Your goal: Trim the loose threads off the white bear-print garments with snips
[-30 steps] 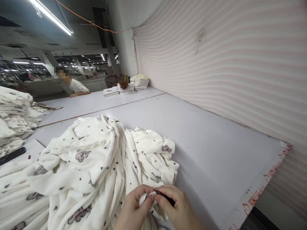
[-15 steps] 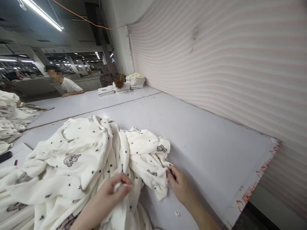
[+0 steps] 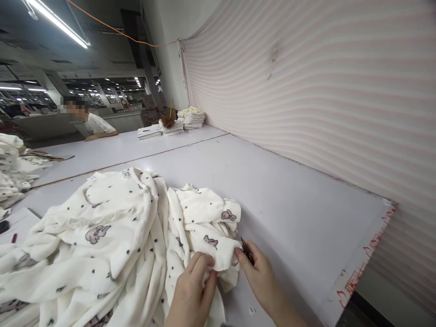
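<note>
The long pale table (image 3: 289,200) carries a rumpled heap of white printed garments (image 3: 112,231) up front, with folded stacks (image 3: 190,118) at its far end.

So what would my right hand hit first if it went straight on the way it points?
The folded edge of the white printed garment, just ahead of the dark tool in your right hand; gap looks tiny, depth unclear.

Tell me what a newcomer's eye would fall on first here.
The heap of white clothes printed with small grey animals, spread over the near left of the pale table. At its right edge the left hand pinches a fold while the right hand holds a small dark tool beside it. A pink-striped cloth fills the right side.
</note>
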Available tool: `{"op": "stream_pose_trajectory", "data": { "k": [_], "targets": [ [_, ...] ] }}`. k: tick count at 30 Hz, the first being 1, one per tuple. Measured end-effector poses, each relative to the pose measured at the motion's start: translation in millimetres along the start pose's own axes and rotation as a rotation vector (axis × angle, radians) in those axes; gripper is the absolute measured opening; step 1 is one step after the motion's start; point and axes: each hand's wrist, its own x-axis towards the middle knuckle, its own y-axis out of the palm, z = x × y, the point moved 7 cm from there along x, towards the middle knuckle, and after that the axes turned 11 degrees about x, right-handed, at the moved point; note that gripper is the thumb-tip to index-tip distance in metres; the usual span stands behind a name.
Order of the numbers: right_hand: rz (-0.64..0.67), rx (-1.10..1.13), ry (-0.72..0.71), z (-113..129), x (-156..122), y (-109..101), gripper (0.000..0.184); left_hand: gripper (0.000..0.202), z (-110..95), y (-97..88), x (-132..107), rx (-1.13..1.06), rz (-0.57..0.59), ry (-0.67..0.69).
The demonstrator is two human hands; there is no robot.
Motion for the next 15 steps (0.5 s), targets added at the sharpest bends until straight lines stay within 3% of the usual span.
{"op": "stream_pose_trajectory", "data": {
  "k": [3,8,11,15],
  "targets": [
    [0.024,-0.314,-0.208,23,-11,-9,0.015,0.011,2,-5.8,-4,-0.052,-0.025,-0.051],
    [0.136,-0.565,-0.458,48,-42,4,0.024,0.013,-1,-4.9,-6,-0.1,-0.043,-0.054],
    [0.106,-0.661,-0.482,51,-45,13,0.021,0.013,-3,-4.5,-6,-0.101,-0.045,-0.027],
    [0.119,-0.631,-0.447,49,-39,17,0.018,0.016,-4,-7.7,-8,-0.079,-0.063,-0.018]
  ]
}}
